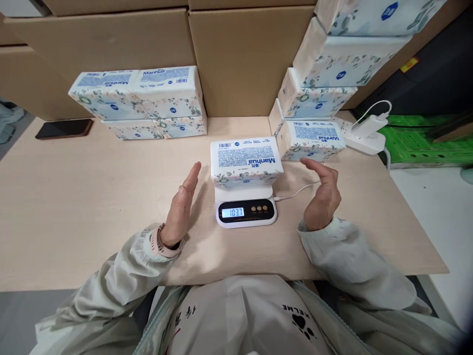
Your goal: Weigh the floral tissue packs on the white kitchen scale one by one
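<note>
A white pack of tissues (pixel 247 160) with blue print and a floral edge rests on a white digital scale (pixel 247 225). The scale's lit display appears to read 1037. My left hand (pixel 181 207) is held upright to the left of the pack, apart from it, with fingers straight and nothing in the palm. On the other side, my right hand (pixel 322 195) is raised with fingers extended and slightly curved, also empty. It is nearest to another tissue pack (pixel 310 138) behind it; whether they touch is unclear.
More tissue packs (pixel 136 93) are stacked at the back left, and a tall stack (pixel 351 61) rises at the back right. Cardboard boxes (pixel 251 64) line the rear. A phone (pixel 64 128) lies at left. A power strip (pixel 364 140) sits at right; a white cable (pixel 299 190) runs from the scale.
</note>
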The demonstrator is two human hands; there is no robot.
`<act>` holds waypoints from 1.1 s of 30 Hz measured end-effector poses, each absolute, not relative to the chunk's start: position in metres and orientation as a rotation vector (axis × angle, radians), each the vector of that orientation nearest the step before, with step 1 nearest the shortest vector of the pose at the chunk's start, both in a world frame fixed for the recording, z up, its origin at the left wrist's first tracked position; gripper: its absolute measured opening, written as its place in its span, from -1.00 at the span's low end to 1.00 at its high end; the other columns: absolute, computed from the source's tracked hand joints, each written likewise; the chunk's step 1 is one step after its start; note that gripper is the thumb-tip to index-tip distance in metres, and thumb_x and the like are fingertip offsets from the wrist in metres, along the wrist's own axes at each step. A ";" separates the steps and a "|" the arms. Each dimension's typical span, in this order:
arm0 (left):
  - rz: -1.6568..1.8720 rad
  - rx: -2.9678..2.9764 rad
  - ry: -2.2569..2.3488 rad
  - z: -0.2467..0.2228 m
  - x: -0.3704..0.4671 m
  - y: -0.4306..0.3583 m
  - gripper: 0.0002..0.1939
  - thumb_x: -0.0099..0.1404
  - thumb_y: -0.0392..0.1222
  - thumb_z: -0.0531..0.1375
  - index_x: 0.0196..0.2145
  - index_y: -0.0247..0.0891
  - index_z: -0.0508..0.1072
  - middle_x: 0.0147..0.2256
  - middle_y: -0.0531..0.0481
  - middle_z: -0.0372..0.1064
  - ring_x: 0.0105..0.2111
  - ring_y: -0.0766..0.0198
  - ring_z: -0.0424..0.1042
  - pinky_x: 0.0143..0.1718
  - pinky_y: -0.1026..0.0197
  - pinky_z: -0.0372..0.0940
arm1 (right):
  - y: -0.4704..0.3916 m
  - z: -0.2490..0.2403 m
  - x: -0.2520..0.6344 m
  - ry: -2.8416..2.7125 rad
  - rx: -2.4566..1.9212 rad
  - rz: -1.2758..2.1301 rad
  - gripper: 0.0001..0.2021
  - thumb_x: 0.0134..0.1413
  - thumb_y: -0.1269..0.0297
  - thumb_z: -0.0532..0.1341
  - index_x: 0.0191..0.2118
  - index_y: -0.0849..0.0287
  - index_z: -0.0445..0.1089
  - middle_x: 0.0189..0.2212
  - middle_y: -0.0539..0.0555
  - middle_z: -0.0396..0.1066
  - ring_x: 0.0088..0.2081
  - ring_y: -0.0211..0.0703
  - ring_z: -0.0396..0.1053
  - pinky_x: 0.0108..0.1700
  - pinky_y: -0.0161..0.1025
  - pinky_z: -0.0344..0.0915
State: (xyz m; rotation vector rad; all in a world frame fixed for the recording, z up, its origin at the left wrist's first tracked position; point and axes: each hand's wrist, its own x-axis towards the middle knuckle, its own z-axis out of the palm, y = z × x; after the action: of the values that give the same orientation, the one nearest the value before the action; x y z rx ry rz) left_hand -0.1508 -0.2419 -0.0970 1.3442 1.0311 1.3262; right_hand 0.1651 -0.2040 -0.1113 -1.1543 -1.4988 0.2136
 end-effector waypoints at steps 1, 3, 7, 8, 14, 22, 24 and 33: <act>1.323 1.343 1.027 -0.097 -0.150 -0.242 -0.43 0.63 0.26 -0.11 0.43 0.16 0.31 0.51 0.20 0.02 0.57 0.17 -0.14 0.62 -0.04 -0.24 | -0.204 -0.111 0.165 -1.520 -1.165 0.215 -0.45 0.50 -0.02 -0.14 0.21 0.01 0.51 0.11 0.14 0.57 0.20 0.15 0.44 0.27 0.28 0.34; 1.309 1.342 1.017 -0.099 -0.149 -0.242 -0.44 0.64 0.23 -0.11 0.44 0.15 0.30 0.51 0.20 0.01 0.57 0.18 -0.14 0.62 -0.04 -0.25 | -0.204 -0.112 0.164 -1.560 -1.154 0.224 -0.46 0.51 0.01 -0.13 0.19 -0.02 0.54 0.11 0.09 0.58 0.21 0.13 0.44 0.27 0.27 0.34; 1.268 1.380 1.017 -0.103 -0.150 -0.242 -0.41 0.64 0.21 -0.12 0.48 0.08 0.22 0.53 0.16 -0.05 0.58 0.16 -0.17 0.63 -0.07 -0.29 | -0.203 -0.113 0.161 -1.613 -1.139 0.292 -0.50 0.53 0.05 -0.09 0.20 -0.03 0.55 0.11 0.07 0.61 0.19 0.10 0.44 0.25 0.22 0.34; 1.259 1.398 1.023 -0.104 -0.151 -0.241 -0.40 0.64 0.21 -0.13 0.49 0.07 0.20 0.53 0.15 -0.07 0.58 0.15 -0.17 0.63 -0.07 -0.30 | -0.202 -0.112 0.161 -1.621 -1.149 0.313 -0.50 0.53 0.04 -0.08 0.20 -0.04 0.55 0.11 0.07 0.61 0.20 0.10 0.44 0.26 0.21 0.33; 1.215 1.492 1.042 -0.099 -0.150 -0.238 -0.41 0.65 0.18 -0.11 0.53 0.09 0.12 0.55 0.16 -0.12 0.58 0.11 -0.20 0.63 -0.12 -0.30 | -0.203 -0.108 0.158 -1.621 -1.225 0.388 -0.43 0.52 -0.06 -0.11 0.16 0.05 0.59 0.11 0.10 0.62 0.20 0.13 0.43 0.30 0.27 0.28; 1.180 1.533 1.012 -0.094 -0.150 -0.229 -0.36 0.61 0.15 0.06 0.54 0.16 0.05 0.56 0.16 -0.16 0.58 0.01 -0.21 0.62 -0.22 -0.27 | -0.201 -0.105 0.157 -1.574 -1.252 0.487 -0.42 0.51 -0.12 -0.09 0.16 0.00 0.59 0.13 0.09 0.60 0.23 0.13 0.41 0.35 0.27 0.24; 1.143 1.516 1.002 -0.094 -0.147 -0.228 -0.33 0.59 0.15 0.11 0.54 0.16 0.03 0.56 0.15 -0.19 0.58 -0.01 -0.25 0.62 -0.24 -0.29 | -0.202 -0.105 0.157 -1.589 -1.291 0.571 -0.43 0.49 -0.16 -0.07 0.20 -0.04 0.56 0.17 0.07 0.58 0.26 0.14 0.38 0.38 0.29 0.22; 1.546 1.682 0.815 -0.042 -0.148 -0.172 -0.33 0.47 0.25 0.26 0.43 0.09 0.28 0.49 0.08 0.09 0.57 -0.06 -0.16 0.62 -0.11 -0.14 | -0.174 -0.020 0.112 -1.945 -1.056 0.737 -0.37 0.46 -0.21 -0.02 0.49 -0.13 0.16 0.46 0.03 0.26 0.44 0.14 0.22 0.52 0.25 0.11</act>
State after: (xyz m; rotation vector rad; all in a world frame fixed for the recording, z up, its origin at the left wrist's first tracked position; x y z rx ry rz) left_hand -0.1482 -0.1720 -0.0420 1.6818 0.8154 1.5464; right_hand 0.1118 -0.1743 -0.0204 -1.0559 -1.9447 0.7370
